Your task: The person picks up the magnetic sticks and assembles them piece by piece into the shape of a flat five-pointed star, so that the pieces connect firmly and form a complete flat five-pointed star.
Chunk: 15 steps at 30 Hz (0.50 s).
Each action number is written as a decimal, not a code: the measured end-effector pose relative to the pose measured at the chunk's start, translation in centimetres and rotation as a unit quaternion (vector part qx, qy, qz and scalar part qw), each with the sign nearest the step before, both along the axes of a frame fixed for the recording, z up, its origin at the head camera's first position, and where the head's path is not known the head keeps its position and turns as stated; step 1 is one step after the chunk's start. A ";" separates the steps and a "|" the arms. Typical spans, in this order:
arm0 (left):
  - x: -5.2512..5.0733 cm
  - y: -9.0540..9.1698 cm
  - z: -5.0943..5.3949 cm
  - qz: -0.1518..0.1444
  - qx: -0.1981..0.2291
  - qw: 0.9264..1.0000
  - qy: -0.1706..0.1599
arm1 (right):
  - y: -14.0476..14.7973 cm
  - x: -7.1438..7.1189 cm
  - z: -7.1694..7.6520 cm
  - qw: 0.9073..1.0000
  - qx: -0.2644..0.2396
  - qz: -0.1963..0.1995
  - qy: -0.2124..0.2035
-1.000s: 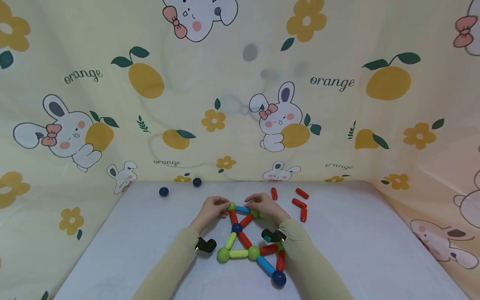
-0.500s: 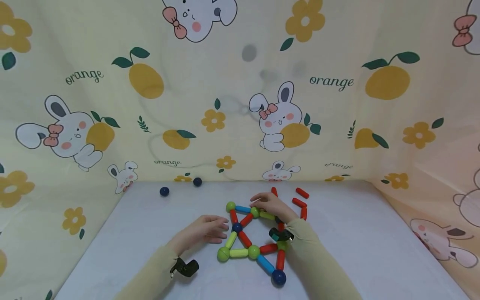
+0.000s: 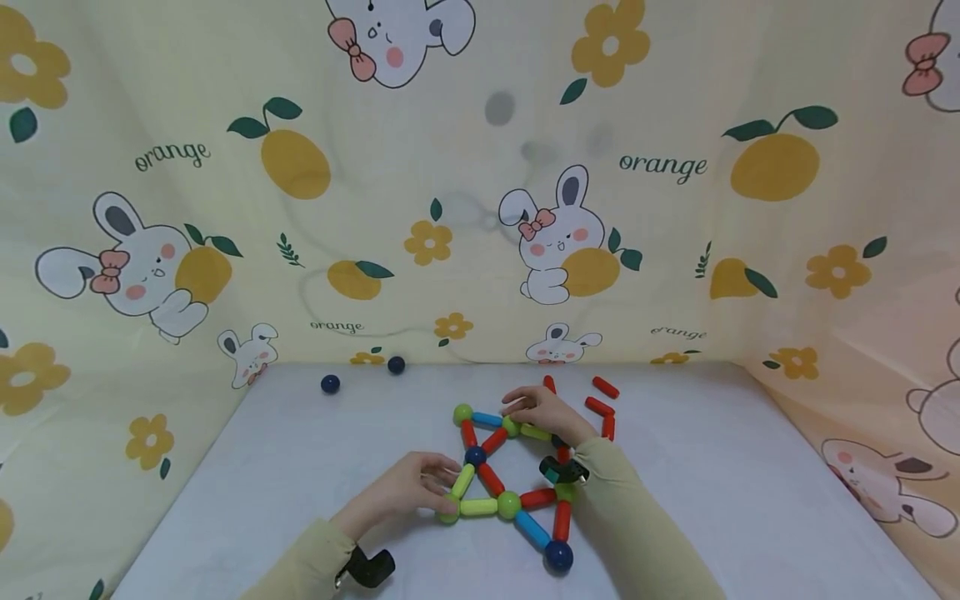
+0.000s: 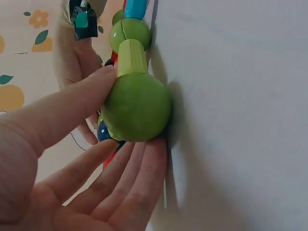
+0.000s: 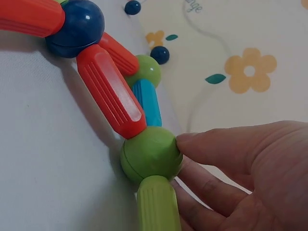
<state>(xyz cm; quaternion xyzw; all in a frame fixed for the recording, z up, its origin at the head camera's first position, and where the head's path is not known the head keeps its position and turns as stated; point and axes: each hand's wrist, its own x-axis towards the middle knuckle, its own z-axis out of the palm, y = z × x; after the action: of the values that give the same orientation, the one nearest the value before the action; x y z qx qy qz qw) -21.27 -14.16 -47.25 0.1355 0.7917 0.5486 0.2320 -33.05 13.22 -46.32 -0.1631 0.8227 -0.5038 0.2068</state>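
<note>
While the left hand (image 3: 405, 489) holds a green ball (image 4: 137, 108) between thumb and fingers, the right hand (image 3: 546, 411) pinches another green ball (image 5: 151, 154). Both belong to a toy frame (image 3: 491, 480) on the table (image 3: 300, 492), short of its far edge.

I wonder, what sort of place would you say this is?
Probably a small indoor tabletop booth, perhaps arranged for play or filming: a pale tabletop, a backdrop printed with rabbits and oranges around the back and both sides, and a ball-and-rod building toy.
</note>
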 end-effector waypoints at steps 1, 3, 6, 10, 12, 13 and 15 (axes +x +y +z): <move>0.0 0.0 0.0 0.001 -0.004 1.000 0.010 | 0.1 0.0 0.0 1.000 0.003 -0.003 0.001; -0.2 -0.2 -0.1 0.005 -0.013 1.000 0.025 | 0.2 0.2 0.1 1.000 0.005 -0.010 0.004; -0.7 -0.9 0.0 0.011 -0.026 0.998 0.051 | 0.5 0.4 0.1 1.000 0.009 -0.026 0.009; -1.6 -2.1 0.0 0.033 -0.035 0.995 0.085 | 1.0 0.7 -0.2 0.999 0.005 -0.050 -0.002; -2.1 -2.6 -0.1 0.051 -0.040 0.993 0.100 | 1.3 0.9 -0.4 0.998 0.001 -0.056 -0.011; -2.4 -2.9 -0.2 0.062 -0.044 0.991 0.106 | 1.4 1.0 -0.5 0.998 -0.001 -0.057 -0.014; -3.1 -3.3 -0.3 0.084 -0.056 0.988 0.114 | 1.7 1.4 -0.7 0.999 -0.001 -0.051 -0.012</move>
<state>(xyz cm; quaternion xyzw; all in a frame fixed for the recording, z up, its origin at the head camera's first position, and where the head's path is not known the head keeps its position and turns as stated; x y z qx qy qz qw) -24.33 -17.43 -47.58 0.1167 0.8510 0.5022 0.1002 -31.65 14.94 -47.00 -0.1150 0.8271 -0.5163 0.1901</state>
